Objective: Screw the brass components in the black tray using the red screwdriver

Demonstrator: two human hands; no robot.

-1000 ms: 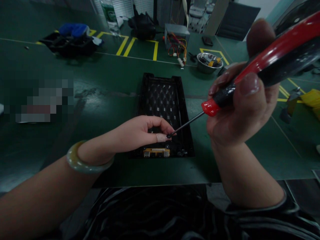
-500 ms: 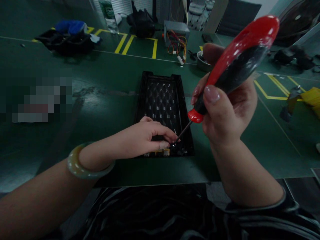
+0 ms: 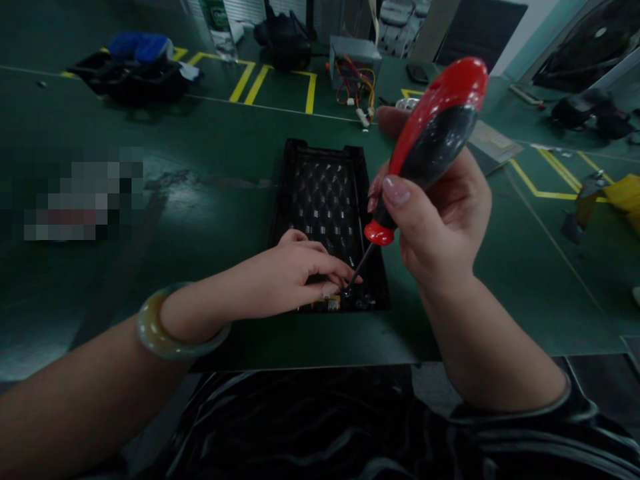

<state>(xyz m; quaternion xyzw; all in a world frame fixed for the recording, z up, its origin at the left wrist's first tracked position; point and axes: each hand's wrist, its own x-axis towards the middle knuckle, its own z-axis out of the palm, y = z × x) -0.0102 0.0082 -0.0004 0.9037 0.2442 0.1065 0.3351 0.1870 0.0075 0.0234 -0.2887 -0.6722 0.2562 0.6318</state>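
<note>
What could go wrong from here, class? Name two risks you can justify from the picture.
The screwdriver leans in the right hand, so its tip might slip and jab the left hand close by. A slip could also scratch the orange board near the tip.

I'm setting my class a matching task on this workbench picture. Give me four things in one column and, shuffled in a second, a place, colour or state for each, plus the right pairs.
Things
1. Screwdriver
2. Bangle
3. Black casing
4. Metal box

Places, colours and states
A. Partly covered by the left hand
B. Grey, towards the far side of the green table
C. Gripped in the right hand
D. Worn around the left wrist

Right pairs: 1-C, 2-D, 3-A, 4-B
</note>
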